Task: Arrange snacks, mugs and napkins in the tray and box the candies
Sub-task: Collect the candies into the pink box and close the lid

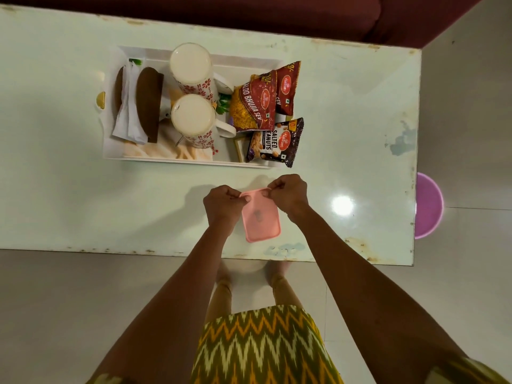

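Note:
A pink lidded box [260, 217] lies on the pale table near its front edge. My left hand [224, 204] pinches its far left corner and my right hand [288, 193] pinches its far right corner. Behind it stands a white tray [110, 151]. In the tray are two floral mugs [194, 73] [194, 120], white napkins in a brown holder [148, 103], two red snack packets [255, 102] [288, 87] and a dark salted-peanuts packet [275, 142]. No candies show; the box's inside is hidden by the lid.
The table's front edge [166, 252] runs just below the box. A purple tub [428, 206] stands on the floor past the table's right edge. A dark red sofa [249, 12] lies behind the table. My feet are under the front edge.

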Tool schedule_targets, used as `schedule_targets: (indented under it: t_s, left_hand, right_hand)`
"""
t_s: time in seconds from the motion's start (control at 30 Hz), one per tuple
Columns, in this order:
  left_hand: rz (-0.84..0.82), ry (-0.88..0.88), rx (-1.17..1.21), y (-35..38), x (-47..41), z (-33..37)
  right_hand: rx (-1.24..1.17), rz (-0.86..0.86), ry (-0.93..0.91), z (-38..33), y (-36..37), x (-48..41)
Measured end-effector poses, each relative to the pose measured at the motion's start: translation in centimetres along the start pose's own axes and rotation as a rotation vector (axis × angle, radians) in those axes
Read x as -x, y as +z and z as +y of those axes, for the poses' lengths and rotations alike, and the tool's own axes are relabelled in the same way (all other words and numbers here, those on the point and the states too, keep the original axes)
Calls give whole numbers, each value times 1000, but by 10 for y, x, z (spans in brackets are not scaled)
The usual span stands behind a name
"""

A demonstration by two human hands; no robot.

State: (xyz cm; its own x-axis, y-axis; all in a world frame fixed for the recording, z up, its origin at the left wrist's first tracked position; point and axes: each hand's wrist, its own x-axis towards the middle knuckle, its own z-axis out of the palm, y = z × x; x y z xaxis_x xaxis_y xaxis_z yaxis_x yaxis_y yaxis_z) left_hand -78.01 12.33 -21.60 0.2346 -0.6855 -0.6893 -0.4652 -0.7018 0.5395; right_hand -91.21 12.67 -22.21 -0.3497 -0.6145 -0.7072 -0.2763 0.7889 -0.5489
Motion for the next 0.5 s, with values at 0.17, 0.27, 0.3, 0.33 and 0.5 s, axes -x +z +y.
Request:
schedule_targets:
  t_s: [0.17, 0.27, 0.3, 0.33, 0.5]
  left_hand:
    - [31, 42, -4, 3, 2, -4]
    - [11, 63, -16, 2, 8, -12]
    - [1, 62, -13, 2, 11, -16]
    - [-7, 58, -14, 1, 16, -21]
    - [-39, 0, -29, 5, 41, -46]
  right_hand:
    - [-19, 63, -60, 5, 1, 4]
    - [-52, 48, -88, 14, -3, 11]
    - [-43, 26, -88, 18, -3, 15]
    - [-26, 6, -82, 23, -3, 20]
    - [-73, 20, -10, 58, -3, 51]
